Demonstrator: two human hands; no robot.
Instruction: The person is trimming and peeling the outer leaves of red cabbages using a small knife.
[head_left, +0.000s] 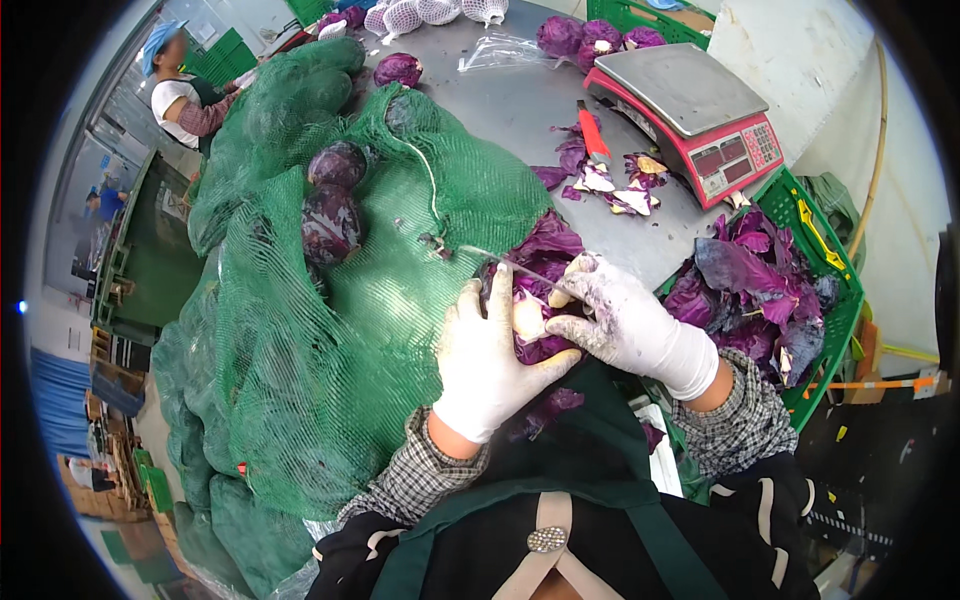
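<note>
Close in front of me, a red cabbage (527, 318) shows its pale cut stem end, with purple outer leaves folded away on the far side. My left hand (490, 365), in a white glove, grips the cabbage from the left. In my gloved right hand (635, 325) is a knife (510, 264); its thin blade crosses over the cabbage and points away to the left. The handle is hidden by the fingers. A loose purple leaf (552, 405) hangs near my apron under the cabbage.
Green mesh sacks (290, 400) of cabbages cover the left side. To the right is a green crate (835, 335) of trimmed leaves. Beyond stand a red scale (715, 150), a red-handled tool (592, 135), leaf scraps (632, 195) and whole cabbages (398, 69). A co-worker (185, 100) stands far left.
</note>
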